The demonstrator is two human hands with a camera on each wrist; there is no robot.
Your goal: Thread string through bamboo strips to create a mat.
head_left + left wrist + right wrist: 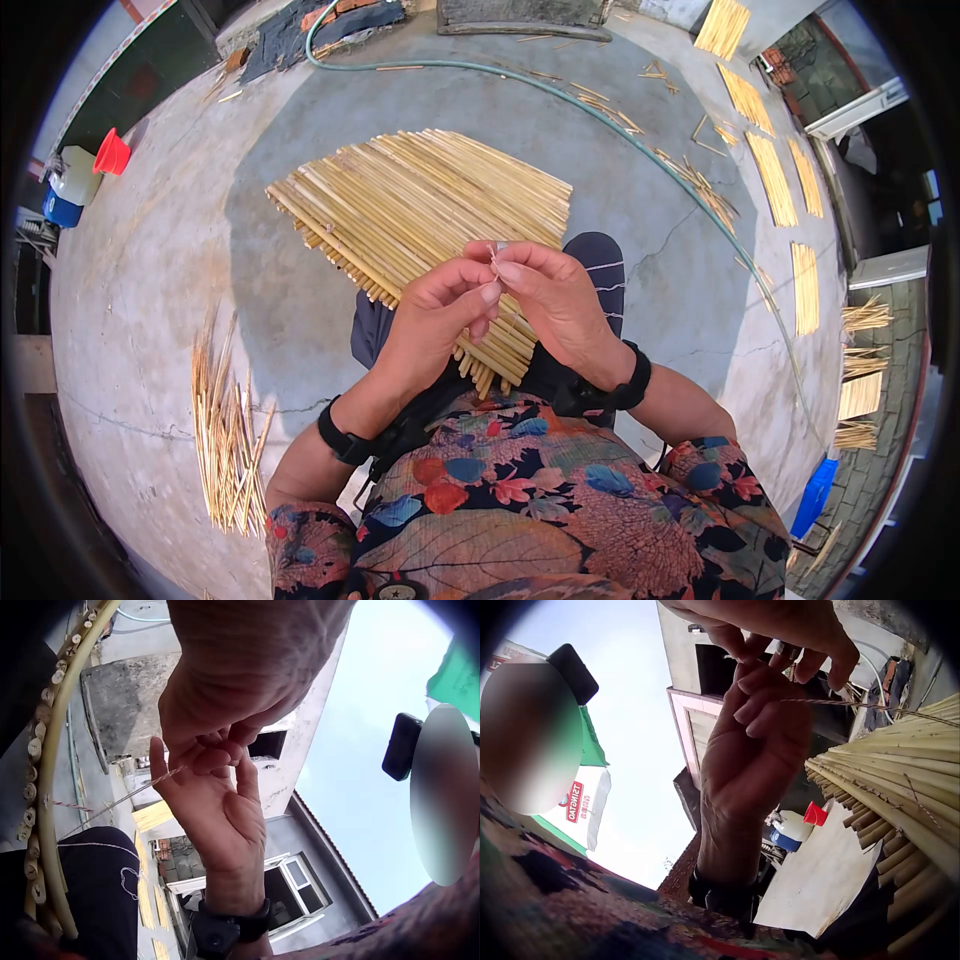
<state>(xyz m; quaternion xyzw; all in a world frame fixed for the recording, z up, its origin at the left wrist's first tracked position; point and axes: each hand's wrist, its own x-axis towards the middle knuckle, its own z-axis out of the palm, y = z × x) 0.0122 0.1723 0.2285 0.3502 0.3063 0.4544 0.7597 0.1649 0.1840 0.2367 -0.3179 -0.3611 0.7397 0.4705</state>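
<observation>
A mat of straight yellow reed stalks (420,205) lies across the person's lap, its near end on the thighs. Above that end, my left hand (440,315) and right hand (562,308) meet, thumbs and fingertips together. Between them they pinch the end of a thin red-and-white twisted string (870,706). In the left wrist view, a stretch of this string (131,796) runs taut from the fingers down toward the mat's edge. Short string ends stick out of the stalks in the right wrist view. The fingertips partly hide the pinched bit of string.
Loose thin stalks (228,440) lie in a heap on the concrete at left. A green hose (520,75) curves over the floor beyond the mat. Several reed panels (770,180) lie along the right side. A red bucket (113,152) stands at far left.
</observation>
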